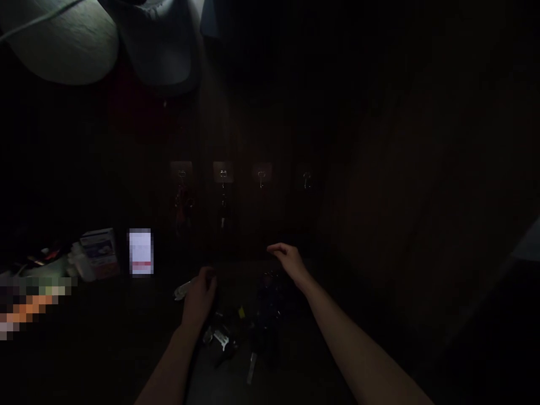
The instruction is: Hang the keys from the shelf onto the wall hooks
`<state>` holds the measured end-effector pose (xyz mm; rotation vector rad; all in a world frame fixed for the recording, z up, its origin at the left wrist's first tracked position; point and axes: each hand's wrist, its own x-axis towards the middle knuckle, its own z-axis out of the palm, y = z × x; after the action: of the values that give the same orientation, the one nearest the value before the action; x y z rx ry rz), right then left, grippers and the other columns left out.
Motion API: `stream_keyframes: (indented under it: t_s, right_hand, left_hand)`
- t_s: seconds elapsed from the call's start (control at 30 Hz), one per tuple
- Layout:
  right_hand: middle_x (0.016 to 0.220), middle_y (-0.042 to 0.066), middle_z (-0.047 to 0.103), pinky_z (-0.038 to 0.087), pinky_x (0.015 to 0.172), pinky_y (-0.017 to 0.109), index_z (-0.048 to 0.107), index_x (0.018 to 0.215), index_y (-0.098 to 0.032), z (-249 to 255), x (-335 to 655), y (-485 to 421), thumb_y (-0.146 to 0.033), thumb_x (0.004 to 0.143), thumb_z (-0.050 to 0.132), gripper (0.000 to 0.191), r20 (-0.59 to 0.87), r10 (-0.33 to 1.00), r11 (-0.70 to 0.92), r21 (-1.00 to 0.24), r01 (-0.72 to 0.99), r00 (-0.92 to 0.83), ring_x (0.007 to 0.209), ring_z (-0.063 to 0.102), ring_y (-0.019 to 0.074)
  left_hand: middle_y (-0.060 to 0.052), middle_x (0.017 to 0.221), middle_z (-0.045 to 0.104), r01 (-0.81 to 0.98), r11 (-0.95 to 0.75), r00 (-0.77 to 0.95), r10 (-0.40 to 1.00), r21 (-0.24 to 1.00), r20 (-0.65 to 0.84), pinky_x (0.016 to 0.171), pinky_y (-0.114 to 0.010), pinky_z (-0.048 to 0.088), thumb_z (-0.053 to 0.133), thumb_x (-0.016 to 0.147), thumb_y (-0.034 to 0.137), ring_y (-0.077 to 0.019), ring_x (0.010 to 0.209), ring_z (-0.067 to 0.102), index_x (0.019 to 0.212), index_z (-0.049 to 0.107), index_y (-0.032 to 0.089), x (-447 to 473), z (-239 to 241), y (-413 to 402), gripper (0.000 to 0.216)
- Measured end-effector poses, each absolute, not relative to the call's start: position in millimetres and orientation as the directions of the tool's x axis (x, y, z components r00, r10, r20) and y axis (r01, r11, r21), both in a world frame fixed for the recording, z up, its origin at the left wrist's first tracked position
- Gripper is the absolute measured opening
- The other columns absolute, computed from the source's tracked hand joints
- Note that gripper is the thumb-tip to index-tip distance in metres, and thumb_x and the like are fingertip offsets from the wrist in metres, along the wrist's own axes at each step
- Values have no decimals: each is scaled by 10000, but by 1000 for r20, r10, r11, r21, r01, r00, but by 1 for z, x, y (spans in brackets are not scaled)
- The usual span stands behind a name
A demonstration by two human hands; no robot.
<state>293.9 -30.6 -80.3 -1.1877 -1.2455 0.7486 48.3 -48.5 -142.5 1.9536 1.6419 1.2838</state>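
Keys (221,339) lie on the dark tabletop (208,385) between the forearms, near a small yellow piece (241,312); the curled left hand (202,289) is just beside a pale object (181,290), while the right hand (289,260), fingers bent, hovers below a row of wall hooks (261,177), well apart from the left; it is too dark to tell whether either hand grips anything

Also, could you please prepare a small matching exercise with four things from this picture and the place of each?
1. yellow piece
2. right hand
3. printed box
4. grey cap

A. standing, left of the left hand
B. at the picture's top edge
C. between the forearms, near the metal keys
D. below the two rightmost hooks

Pairs: 1-C, 2-D, 3-A, 4-B
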Motion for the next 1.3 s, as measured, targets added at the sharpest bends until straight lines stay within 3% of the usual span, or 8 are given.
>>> stream_keyframes:
  t_s: [0.27, 0.57, 0.8, 1.07, 1.3]
  right_hand:
    - [802, 7, 697, 443, 797, 327, 700, 756, -217, -117, 318, -59, -165, 710, 434, 274, 328, 932, 242, -878, 414, 151, 834, 623, 193]
    - [1040, 52, 637, 388, 905, 314, 623, 1074, -247, -151, 316, -68, -169, 849, 370, 347, 395, 910, 158, -608, 778, 124, 1004, 564, 170]
    - [1137, 51, 604, 317, 949, 329, 502, 1238, -279, -152, 316, -72, -193, 892, 348, 388, 324, 941, 84, -509, 857, 100, 1110, 500, 164]
    - [1161, 34, 616, 296, 956, 358, 443, 1286, -254, -150, 327, -76, -111, 866, 298, 467, 318, 922, -14, -547, 837, 223, 1142, 471, 173]
    - [1182, 55, 603, 288, 955, 395, 458, 1280, -267, -143, 332, -81, -74, 832, 304, 511, 253, 902, -171, -535, 827, 350, 1132, 475, 195]
  left_hand:
    - [-50, 889, 681, 655, -342, 10, 896, 674, 445, 759, -346, 470, 422, 813, 357, -224, 849, 639, 996, 545, 213, 50, -138, -51, 264]
    - [5, 940, 679, 586, -448, 231, 891, 676, 391, 772, -304, 473, 419, 824, 412, -182, 838, 628, 993, 589, 249, 64, -123, -70, 290]
    - [0, 946, 693, 589, -507, 441, 854, 629, 275, 780, -278, 463, 447, 818, 400, -183, 874, 628, 947, 633, 241, 71, -123, -81, 277]
    - [-4, 930, 699, 665, -470, 397, 881, 580, 259, 753, -274, 460, 423, 826, 415, -184, 829, 640, 937, 625, 233, 66, -128, -74, 294]
    - [-6, 1000, 685, 745, -395, 292, 918, 538, 269, 822, -310, 450, 400, 820, 407, -207, 932, 625, 977, 608, 247, 60, -129, -68, 306]
